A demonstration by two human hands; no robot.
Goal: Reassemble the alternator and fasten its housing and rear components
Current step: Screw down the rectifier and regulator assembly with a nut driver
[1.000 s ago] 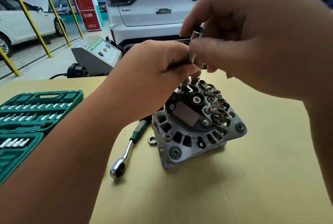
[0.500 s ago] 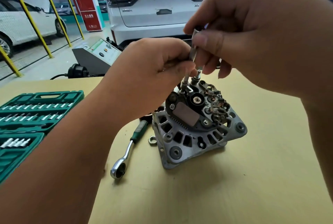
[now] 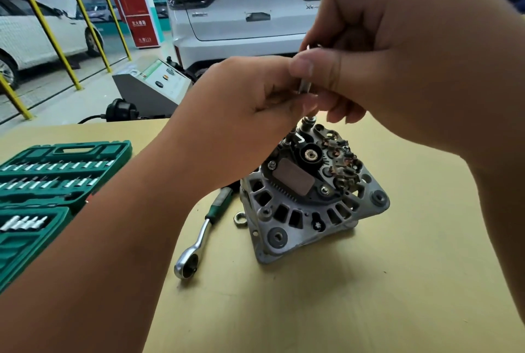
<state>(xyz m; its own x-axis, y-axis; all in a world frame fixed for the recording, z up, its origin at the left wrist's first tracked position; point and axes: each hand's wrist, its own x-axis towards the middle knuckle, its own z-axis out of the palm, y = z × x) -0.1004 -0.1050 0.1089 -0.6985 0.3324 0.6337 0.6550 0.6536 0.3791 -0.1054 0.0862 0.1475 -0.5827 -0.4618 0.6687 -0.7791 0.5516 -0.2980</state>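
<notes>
Where the grey cast-metal alternator is stood near the middle of the tan, matt tabletop, bare surface is left open in front of it and to its right, up to the right table edge. Room on its left is taken by a chrome ratchet wrench with a green handle, laid just beside the housing, and by an open green plastic tool case with rows of silver bits at the left edge. A small metal ring is laid between wrench and housing.

The alternator is tilted, rear face up. A slotted, ribbed housing with round mounting lugs, a black plastic rear plate bearing a brownish rectangular pad, a central shaft end and a cluster of copper-coloured terminals are exposed. Threaded studs rise from its far rim.

Above these studs, a slim, silver, cylindrical socket tool is held upright. It is pinched between thumb and curled fingers of the right hand; the left hand is curled tightly against its lower part, pinching it. Contact between tool and stud cannot be determined.
</notes>
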